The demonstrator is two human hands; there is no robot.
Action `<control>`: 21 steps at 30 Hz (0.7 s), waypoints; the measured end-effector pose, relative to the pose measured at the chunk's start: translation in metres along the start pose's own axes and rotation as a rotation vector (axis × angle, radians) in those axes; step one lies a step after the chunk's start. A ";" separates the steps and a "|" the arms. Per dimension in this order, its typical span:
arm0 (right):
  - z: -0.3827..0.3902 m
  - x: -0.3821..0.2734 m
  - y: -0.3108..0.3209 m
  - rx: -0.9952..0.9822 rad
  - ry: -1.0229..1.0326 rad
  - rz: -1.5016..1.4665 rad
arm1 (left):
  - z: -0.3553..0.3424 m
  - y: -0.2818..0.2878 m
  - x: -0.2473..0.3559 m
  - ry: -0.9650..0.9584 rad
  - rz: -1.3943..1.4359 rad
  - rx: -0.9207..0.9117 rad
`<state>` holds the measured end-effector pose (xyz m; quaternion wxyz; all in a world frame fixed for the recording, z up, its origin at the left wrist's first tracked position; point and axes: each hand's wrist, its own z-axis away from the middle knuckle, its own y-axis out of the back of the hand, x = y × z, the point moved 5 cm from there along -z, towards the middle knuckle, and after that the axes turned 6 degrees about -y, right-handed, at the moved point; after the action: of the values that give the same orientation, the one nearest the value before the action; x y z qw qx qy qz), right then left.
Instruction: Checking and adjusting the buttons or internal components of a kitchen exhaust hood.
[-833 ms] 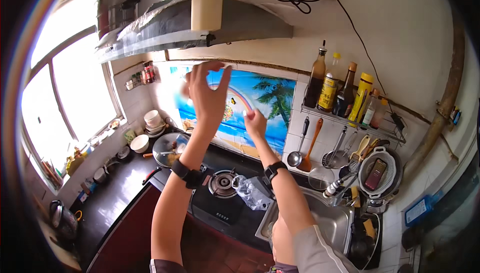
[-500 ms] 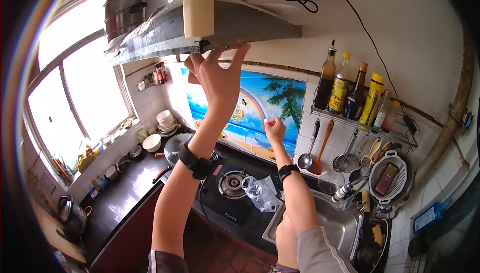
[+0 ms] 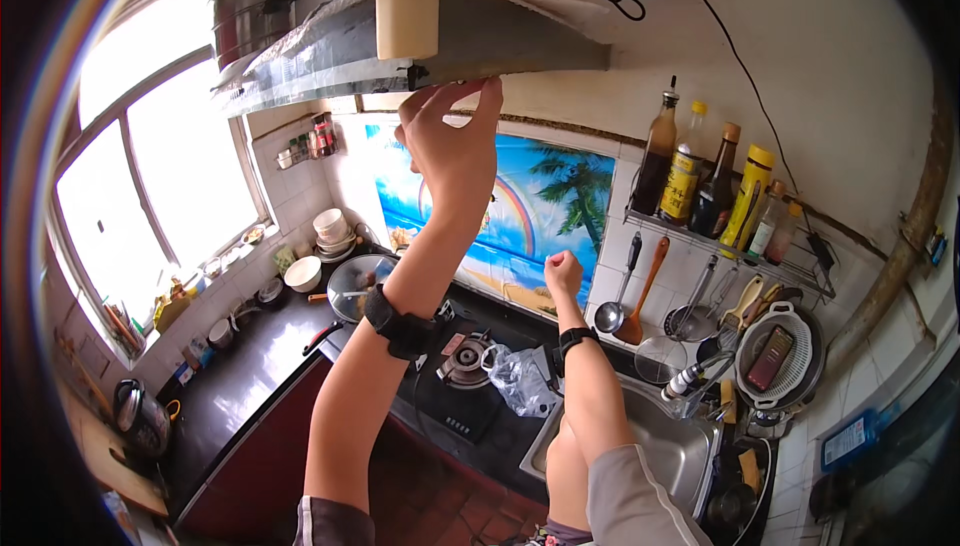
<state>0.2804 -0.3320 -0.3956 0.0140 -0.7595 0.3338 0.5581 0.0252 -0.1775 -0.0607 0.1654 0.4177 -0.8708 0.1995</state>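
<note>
My left hand (image 3: pixel 450 141) is raised to the lower front edge of a grey range hood (image 3: pixel 520 31). Its thumb and fingers curl toward each other at that edge, and what lies between the tips is hidden. Clear plastic film covers part of the hood, and a cream-coloured block (image 3: pixel 408 16) sits on its front. Lower and to the right, my right hand (image 3: pixel 563 274) is closed in front of the beach-scene wall panel (image 3: pixel 540 186). Whatever its fingers hold, if anything, cannot be made out.
Below are a gas stove (image 3: pixel 465 361), a crumpled plastic bag (image 3: pixel 518 381) and a steel sink (image 3: pixel 660 436). A lidded pan (image 3: pixel 360 286) stands left of the stove. Bottles (image 3: pixel 715 181) line a wall rack above hanging utensils (image 3: pixel 650 291). Bowls (image 3: pixel 303 273) crowd the left corner.
The left hand has shifted slightly along the hood edge, its fingers drawn closer. The right hand has turned and moved a little down and right; a small white bit at its fingertips no longer shows.
</note>
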 end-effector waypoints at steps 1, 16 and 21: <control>0.003 0.001 0.000 -0.006 -0.001 0.000 | 0.001 -0.001 -0.001 0.064 0.094 -0.030; 0.008 0.011 0.002 -0.049 -0.062 0.037 | 0.005 -0.014 -0.009 0.306 0.335 -0.047; 0.000 0.024 0.007 0.010 -0.066 0.024 | 0.006 -0.015 -0.011 0.158 0.308 -0.059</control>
<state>0.2804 -0.3487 -0.4134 0.0221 -0.7365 0.3453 0.5813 0.0429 -0.1821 -0.0679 0.2129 0.2576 -0.9143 0.2289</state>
